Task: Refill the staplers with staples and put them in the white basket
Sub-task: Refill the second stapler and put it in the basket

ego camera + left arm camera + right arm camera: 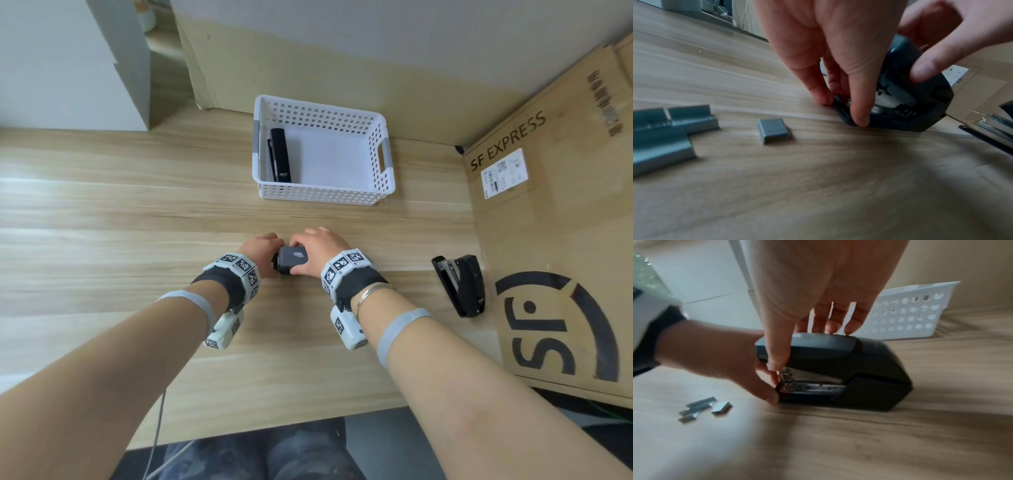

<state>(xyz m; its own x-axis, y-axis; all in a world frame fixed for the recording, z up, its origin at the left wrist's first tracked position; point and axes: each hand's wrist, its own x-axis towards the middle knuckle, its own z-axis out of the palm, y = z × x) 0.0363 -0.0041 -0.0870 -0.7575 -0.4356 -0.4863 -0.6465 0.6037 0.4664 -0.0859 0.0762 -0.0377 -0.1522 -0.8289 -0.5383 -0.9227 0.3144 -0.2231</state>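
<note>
A dark grey stapler [294, 259] stands on the wooden table [137, 205], its front end pointing left. My right hand [803, 345] grips its top, thumb on the near side and fingers over the far side. At the front end my left hand [842, 110] pinches the stapler's base [890, 123] with thumb and fingertips. Short silver staple strips [772, 130] lie loose on the table left of the stapler. The white perforated basket [325, 195] stands behind, with one black stapler [281, 156] lying along its left wall.
Another black stapler [460, 284] lies opened on the table to the right, against a large SF Express cardboard box [555, 222]. A cardboard sheet [308, 68] lines the back wall. The table's near edge [274, 425] runs just below my forearms.
</note>
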